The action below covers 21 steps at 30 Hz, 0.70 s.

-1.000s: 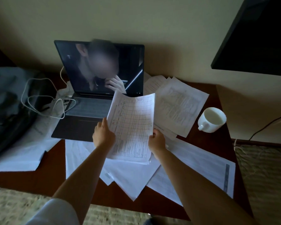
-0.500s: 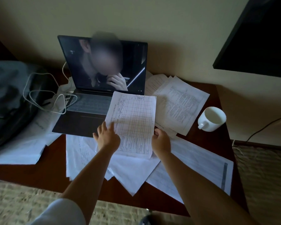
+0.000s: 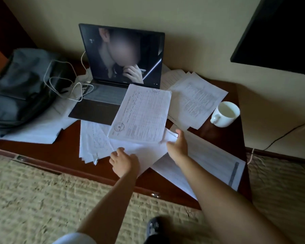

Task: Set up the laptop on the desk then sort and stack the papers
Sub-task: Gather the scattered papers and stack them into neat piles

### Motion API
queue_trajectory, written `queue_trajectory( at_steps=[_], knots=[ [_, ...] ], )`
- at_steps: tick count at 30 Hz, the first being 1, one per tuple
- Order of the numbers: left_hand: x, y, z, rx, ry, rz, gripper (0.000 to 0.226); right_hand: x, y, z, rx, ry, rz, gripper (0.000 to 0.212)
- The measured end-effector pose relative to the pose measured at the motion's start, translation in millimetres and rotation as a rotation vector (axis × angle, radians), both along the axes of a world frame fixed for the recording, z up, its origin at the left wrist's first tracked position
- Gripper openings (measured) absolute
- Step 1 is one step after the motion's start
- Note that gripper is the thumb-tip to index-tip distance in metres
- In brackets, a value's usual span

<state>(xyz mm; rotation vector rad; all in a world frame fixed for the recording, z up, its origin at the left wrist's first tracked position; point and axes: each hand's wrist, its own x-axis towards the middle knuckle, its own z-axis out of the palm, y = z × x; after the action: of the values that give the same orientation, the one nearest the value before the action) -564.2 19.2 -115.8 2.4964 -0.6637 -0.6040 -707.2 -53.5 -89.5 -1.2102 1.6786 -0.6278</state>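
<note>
The open laptop point(image 3: 102, 103) stands at the back of the desk point(image 3: 63, 155), its dark screen facing me. A stack of printed table sheets point(image 3: 143, 115) lies flat across the laptop's front right corner and on other papers. My left hand point(image 3: 123, 162) rests with fingers apart on a blank white sheet point(image 3: 144, 152) in front of that stack. My right hand point(image 3: 178, 147) is open at the stack's near right corner, thumb up, fingertips touching the paper beneath. More loose sheets lie at the left point(image 3: 93, 143), at the back right point(image 3: 197, 101) and at the front right point(image 3: 209, 162).
A white mug point(image 3: 224, 113) stands at the desk's right edge. A grey backpack point(image 3: 21, 88) with a white cable point(image 3: 63, 85) on it fills the left side, with papers under it. A dark screen point(image 3: 280, 32) hangs on the wall upper right. A woven mat covers the floor.
Both hands held the stack of table sheets up, laid it flat on the papers and let go. They have drawn back toward the desk's front edge.
</note>
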Motion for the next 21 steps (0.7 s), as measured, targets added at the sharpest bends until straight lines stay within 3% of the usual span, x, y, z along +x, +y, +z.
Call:
queue_trajectory(
  at_steps=[5,8,12,17,21],
  knots=[
    [-22.4,28.1,17.3,0.001,0.207,0.277,0.050,-28.3,36.5,2.5,0.096,-0.019,0.007,0.057],
    [-33.2,43.2,17.6,-0.110,0.413,0.364,0.049,-49.3,52.9,4.4,0.107,0.005,0.026,0.053],
    [-56.8,71.6,21.8,-0.147,0.574,0.375,0.041,-82.9,76.6,11.9,0.110,0.074,0.082,0.053],
    [-114.3,100.9,29.8,-0.076,0.783,0.336,0.048,-146.5,107.8,14.7,0.066,0.338,0.153,0.055],
    [-154.4,99.8,36.7,-0.185,0.903,0.348,0.010,-193.6,109.3,16.8,-0.026,0.496,0.108,0.047]
  ],
)
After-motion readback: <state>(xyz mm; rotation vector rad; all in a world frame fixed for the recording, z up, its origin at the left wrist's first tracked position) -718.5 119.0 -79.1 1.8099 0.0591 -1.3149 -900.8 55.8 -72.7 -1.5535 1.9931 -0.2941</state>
